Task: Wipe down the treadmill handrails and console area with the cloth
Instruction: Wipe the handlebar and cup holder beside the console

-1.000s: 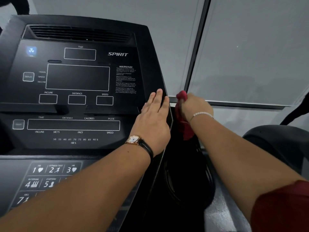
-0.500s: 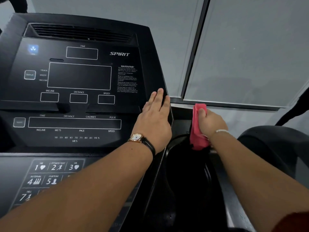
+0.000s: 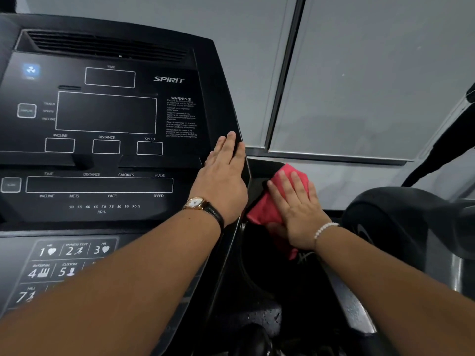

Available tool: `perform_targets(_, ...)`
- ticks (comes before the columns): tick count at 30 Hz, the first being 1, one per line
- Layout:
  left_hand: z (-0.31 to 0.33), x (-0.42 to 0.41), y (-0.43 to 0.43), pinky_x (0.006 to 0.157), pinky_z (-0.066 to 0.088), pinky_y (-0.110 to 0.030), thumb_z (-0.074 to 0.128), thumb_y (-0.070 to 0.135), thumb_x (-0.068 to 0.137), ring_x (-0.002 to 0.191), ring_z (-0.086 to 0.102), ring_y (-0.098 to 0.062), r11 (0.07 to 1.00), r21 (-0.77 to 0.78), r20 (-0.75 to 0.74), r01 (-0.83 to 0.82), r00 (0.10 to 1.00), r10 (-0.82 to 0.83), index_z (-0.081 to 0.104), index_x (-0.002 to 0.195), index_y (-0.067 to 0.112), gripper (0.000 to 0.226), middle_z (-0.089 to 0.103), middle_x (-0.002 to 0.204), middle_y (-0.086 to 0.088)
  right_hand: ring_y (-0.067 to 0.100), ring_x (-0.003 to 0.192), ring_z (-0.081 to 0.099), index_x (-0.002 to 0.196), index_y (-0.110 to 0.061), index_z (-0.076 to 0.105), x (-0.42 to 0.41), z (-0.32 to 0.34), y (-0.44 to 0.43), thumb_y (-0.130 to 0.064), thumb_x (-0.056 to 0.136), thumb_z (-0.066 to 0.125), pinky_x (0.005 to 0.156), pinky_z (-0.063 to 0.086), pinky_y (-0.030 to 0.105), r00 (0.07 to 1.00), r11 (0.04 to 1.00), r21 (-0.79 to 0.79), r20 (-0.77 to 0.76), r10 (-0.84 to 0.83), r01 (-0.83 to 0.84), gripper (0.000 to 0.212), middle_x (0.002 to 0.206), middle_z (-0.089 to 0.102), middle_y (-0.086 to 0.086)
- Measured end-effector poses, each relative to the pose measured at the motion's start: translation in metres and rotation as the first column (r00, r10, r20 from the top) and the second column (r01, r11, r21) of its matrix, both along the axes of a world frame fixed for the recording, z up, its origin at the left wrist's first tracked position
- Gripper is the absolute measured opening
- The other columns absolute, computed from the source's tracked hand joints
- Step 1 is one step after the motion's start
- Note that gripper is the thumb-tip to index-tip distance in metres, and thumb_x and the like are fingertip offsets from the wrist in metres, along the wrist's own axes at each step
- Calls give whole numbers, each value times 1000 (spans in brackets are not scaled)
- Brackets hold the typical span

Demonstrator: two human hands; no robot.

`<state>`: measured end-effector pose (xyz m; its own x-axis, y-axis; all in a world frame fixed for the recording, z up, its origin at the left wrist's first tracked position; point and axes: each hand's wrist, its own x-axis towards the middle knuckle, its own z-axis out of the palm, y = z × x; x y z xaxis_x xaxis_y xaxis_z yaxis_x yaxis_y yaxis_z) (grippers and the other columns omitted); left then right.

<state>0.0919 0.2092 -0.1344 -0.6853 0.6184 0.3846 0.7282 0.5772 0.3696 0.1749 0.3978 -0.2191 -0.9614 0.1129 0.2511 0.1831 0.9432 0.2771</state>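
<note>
Presses the right hand [image 3: 299, 211] flat upon the red cloth [image 3: 264, 209], just right of the centre of the frame, with fingers straight and a little spread, palm down, pinching nothing. Wears a bracelet of pale beads [image 3: 325, 228] at that wrist. Holds the cloth in this way against the black ledge [image 3: 259, 168] just beside the right edge of the console [image 3: 108, 111], with a lower corner of the cloth hanging toward a dark recess [image 3: 257, 278] in the lower middle of the frame.

Lays the left hand [image 3: 223, 181] open as well, fingers straight and close together, upon the right border of the console, at the centre of the frame, with a gold watch [image 3: 196, 202] on a black strap at the wrist. Grips nothing there; seems only to give support.

Further to the left: dark display windows on the console face, and a keypad [image 3: 72, 253] with numbers in the lower left corner. At the right edge, a dark rounded part [image 3: 390, 214], perhaps a handrail, perhaps a neighbouring machine; cannot tell. Above, a grey wall with a dark upright bar [image 3: 285, 73].

Judging from this: at the step of wiping the side ledge next to the console, somewhere in the middle of the task. No way to judge the console face or the handrails as wiped or not.

For the next move: calls for even, flat pressure and a sliding stroke along the ledge, then down round the curved rim of the recess, with the cloth folded to follow the curve. Calls also for care near the keypad, to press no key by accident.
</note>
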Motion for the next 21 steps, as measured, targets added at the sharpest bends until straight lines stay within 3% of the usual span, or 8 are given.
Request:
perform_targets(2,-1,-1,0,115,9,-32,34,8,91,144,-10,-12,1000,5,-9,-2,1000,2,10,150,18,65,-9,158,2,39,143,9,148,-24,-2,-5,2,-6,-75,71,29,113,14,57,994,989,-121,-61,-96,88,97,156,9,18)
perform_targets(6,-1,0,1,116,11,-33,35,9,91,144,-9,-13,1000,3,-15,-11,1000,11,10,150,17,65,-8,158,1,39,133,29,149,-25,11,-12,12,-13,-85,63,37,110,26,47,941,916,-348,-192,-279,201,109,147,26,21)
perform_targets(8,0,1,1,115,11,-32,35,9,91,144,-9,-13,1000,-7,-17,-13,1000,13,9,150,17,65,-8,158,1,37,129,32,149,-21,17,-20,20,-17,-76,74,41,108,27,46,894,862,-446,-243,-375,240,96,142,33,21)
perform_targets(10,0,0,1,116,11,-32,35,10,90,144,-9,-14,1000,-9,-24,-13,1000,13,9,150,16,65,-8,158,0,38,134,27,149,-14,16,-29,23,-32,-59,85,45,113,18,50,866,845,-453,-258,-429,284,83,146,28,24)
perform_targets(13,1,-1,1,116,11,-32,35,12,91,144,-9,-14,1000,-9,-15,-15,1000,14,9,150,17,64,-8,158,1,39,141,-19,147,-9,-14,-33,11,-69,-41,91,41,109,-14,55,958,916,-319,-72,-277,241,85,153,-19,23)
perform_targets(15,1,0,1,116,11,-33,36,12,91,144,-9,-14,1000,-13,-15,-15,1000,15,9,150,17,64,-8,158,0,34,130,-38,142,-9,-25,-21,4,-87,-39,93,39,105,-21,55,989,941,-304,71,-131,146,86,144,-38,18)
perform_targets(18,2,1,1,115,12,-34,37,10,91,144,-7,-15,1000,-14,-21,-16,1000,16,11,149,16,65,-6,158,0,27,126,-41,146,-7,-14,6,1,-89,-35,90,39,111,-21,49,974,878,-479,190,126,-19,83,141,-40,12)
perform_targets(21,2,2,1,115,15,-35,37,11,91,145,-5,-16,1000,-11,-41,-24,999,23,14,149,15,63,-4,158,-1,20,137,-27,148,-8,0,31,3,-95,-31,78,37,117,-11,34,908,631,-773,217,359,-65,82,153,-22,9)
